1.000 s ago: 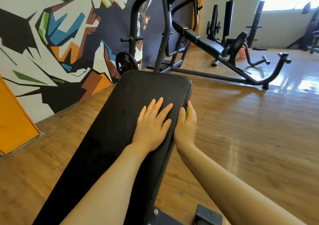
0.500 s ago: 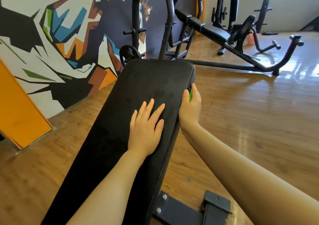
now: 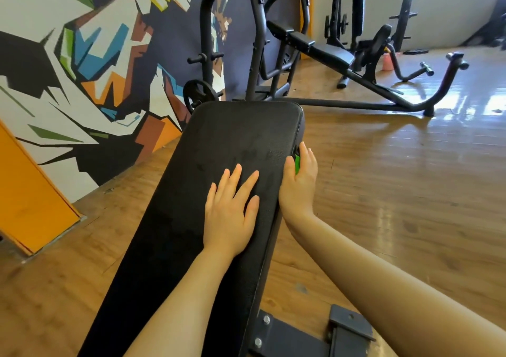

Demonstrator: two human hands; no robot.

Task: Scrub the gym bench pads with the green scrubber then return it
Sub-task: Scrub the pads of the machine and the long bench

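Left hand (image 3: 228,214) flat on black bench pad (image 3: 219,148), fingers spread. Right hand (image 3: 298,184) grips green scrubber (image 3: 297,164) against the pad's right edge.

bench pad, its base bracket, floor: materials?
Bench pad: black vinyl or faux leather, likely; matte, finely pebbled grain, rounded padded edge. Base bracket: dark painted metal, probably steel; flat plate with bolt heads. Floor: wood or wood-look laminate; plank seams, glossy window reflections.
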